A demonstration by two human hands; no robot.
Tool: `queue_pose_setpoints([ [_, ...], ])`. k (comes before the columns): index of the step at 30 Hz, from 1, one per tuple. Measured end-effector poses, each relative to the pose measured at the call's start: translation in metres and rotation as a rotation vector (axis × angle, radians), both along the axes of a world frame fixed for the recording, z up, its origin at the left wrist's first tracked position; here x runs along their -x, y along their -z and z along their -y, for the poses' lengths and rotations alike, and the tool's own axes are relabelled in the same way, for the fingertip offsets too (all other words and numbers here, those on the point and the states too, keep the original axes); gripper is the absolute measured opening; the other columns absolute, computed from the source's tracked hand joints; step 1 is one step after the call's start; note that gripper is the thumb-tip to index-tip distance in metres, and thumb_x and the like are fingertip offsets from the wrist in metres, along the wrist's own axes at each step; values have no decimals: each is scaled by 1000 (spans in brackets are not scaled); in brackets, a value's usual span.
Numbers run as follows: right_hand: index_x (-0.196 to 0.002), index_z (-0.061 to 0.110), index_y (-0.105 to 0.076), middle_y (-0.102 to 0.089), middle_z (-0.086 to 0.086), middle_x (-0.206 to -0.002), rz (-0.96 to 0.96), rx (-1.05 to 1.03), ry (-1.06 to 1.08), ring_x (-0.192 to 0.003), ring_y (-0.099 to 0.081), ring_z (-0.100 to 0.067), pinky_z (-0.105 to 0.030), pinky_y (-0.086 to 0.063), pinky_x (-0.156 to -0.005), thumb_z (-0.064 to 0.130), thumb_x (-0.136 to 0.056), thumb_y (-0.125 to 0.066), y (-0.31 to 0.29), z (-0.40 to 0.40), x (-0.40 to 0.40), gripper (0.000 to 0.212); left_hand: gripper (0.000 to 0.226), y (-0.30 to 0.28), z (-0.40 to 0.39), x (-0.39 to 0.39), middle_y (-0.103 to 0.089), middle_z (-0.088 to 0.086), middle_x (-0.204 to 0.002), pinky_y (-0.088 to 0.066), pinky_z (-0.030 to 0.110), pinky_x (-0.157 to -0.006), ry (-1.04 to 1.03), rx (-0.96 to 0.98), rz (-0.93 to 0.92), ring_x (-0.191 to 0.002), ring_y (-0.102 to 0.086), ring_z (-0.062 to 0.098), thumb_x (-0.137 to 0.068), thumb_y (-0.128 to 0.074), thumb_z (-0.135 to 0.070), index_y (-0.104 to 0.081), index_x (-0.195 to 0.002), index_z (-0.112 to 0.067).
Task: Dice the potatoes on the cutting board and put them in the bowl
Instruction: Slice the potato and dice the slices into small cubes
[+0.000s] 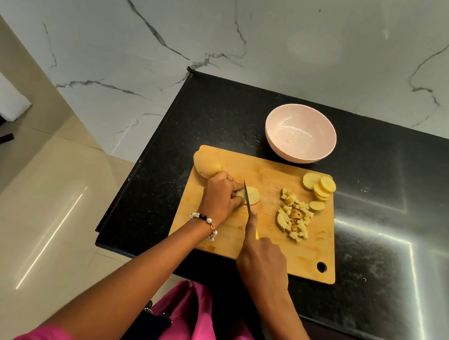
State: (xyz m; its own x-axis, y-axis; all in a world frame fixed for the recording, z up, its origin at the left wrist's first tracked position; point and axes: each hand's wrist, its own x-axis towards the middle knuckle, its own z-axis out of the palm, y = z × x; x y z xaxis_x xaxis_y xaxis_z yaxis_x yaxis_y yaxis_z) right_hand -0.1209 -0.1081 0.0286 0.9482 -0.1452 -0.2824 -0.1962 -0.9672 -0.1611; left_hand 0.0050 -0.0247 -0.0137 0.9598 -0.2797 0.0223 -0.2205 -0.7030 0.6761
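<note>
Wooden cutting board (262, 246) lies at frame centre on a black granite counter (380, 215). Left hand (221, 197), fingers curled, pins a potato slice (254, 196) at the board's centre-left. Right hand (263, 261) is clamped around a knife (248, 200), index finger extended along the spine, blade on the slice. Whole potato (206, 163) sits at the board's upper-left corner; diced pieces (293, 217) centre-right; stacked round slices (319, 186) upper right. Pink bowl (300, 132), above the board, holds no potato.
</note>
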Motion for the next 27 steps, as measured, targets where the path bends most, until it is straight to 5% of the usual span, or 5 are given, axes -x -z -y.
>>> queue_pose_setpoints([
  [4, -151, 13, -1, -44, -5, -70, 29, 14, 28, -54, -37, -25, -30, -19, -42, 13, -86, -36, 0, -1, 34, 74, 38, 1, -1, -1, -59, 7, -106, -51, 23, -82, -1, -7, -7, -89, -59, 15, -74, -77, -16, -68, -110, -6],
  [11, -151, 23, 2, -58, -10, -90, 31, -76, 63, -82, -58, -30, -33, -34, -59, 21, -95, -35, -17, 9, 9, 67, 43, 0, -1, 3, -58, 6, -108, -52, 28, -86, -39, 10, -32, -91, -59, 15, -72, -78, -13, -66, -113, -6],
  [16, -152, 24, -1, -55, -11, -88, 26, -72, 50, -82, -57, -31, -34, -36, -59, 18, -94, -35, -7, 5, -11, 67, 34, 1, -2, 8, -59, 8, -107, -49, 17, -82, -92, 52, -28, -94, -60, 16, -75, -76, -11, -69, -107, -3],
  [22, -152, 19, -1, -41, -8, -77, 9, -18, 18, -68, -45, -29, -34, -33, -57, 13, -92, -34, -2, 1, -18, 68, 29, 1, -3, 5, -61, 8, -102, -54, 30, -82, -101, 71, -20, -91, -61, 17, -72, -77, -9, -72, -101, -5],
  [27, -150, 15, 10, -48, -8, -80, -29, -16, -2, -65, -41, -26, -33, -32, -56, 14, -92, -34, 2, -3, 7, 73, 26, 1, -2, 8, -62, 8, -100, -53, 30, -80, -124, 76, 8, -89, -60, 17, -74, -76, -12, -72, -99, -4],
])
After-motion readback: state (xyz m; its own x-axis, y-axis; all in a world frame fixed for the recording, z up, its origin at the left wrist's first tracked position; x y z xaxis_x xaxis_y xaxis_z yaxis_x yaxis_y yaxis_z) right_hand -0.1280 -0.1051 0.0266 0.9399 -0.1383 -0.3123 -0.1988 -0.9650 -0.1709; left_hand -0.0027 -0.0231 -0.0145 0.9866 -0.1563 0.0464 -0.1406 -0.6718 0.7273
